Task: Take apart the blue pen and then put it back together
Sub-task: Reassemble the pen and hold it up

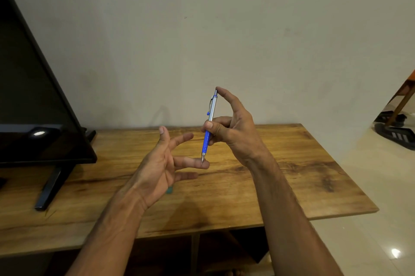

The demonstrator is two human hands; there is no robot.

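The blue pen point(209, 124) stands nearly upright above the wooden table, in one piece, with a silver upper barrel, a clip, a blue grip and a metal tip pointing down. My right hand point(233, 127) grips it around the middle, with the index finger resting on the push button at the top. My left hand point(166, 163) is spread beside it, palm turned right, and the pen's tip touches one of its fingers. A small teal piece point(170, 190) peeks out on the table under my left hand.
The wooden table point(280, 174) runs across the view against a plain wall. A black monitor point(33, 100) on a stand occupies its left end. To the right lies a tiled floor with dark sandals point(395, 132) and a wooden furniture leg.
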